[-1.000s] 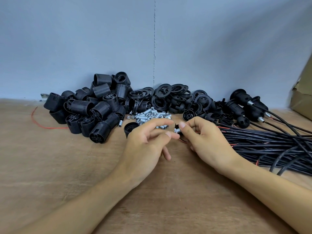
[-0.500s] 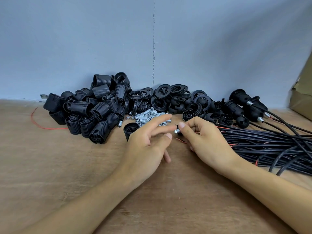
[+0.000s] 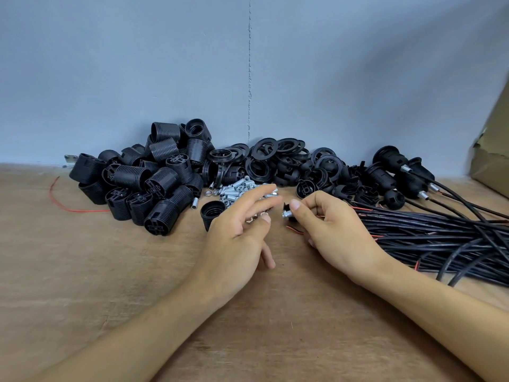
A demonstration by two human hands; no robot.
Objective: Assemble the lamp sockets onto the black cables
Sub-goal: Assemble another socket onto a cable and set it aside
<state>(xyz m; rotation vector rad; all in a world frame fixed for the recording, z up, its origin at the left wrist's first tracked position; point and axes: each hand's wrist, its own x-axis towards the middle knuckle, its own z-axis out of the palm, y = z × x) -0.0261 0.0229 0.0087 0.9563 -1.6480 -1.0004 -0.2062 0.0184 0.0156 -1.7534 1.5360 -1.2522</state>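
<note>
The left hand [image 3: 237, 235] has drawn back from the small black cap [image 3: 286, 209], its fingers loose and apparently holding nothing above the metal tubes [image 3: 237, 188]. The right hand [image 3: 330, 230] keeps the cap pinched, just beside the black cables [image 3: 427, 230]. The cap's metal tube seems fitted, so threading a cable likely comes next.

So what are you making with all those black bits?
A person is building lamp sockets. The right hand pinches a small black cap with a silver tube in it. The left hand hovers open by the pile of silver tubes. Black cables lie at the right, socket shells at the left.
</note>
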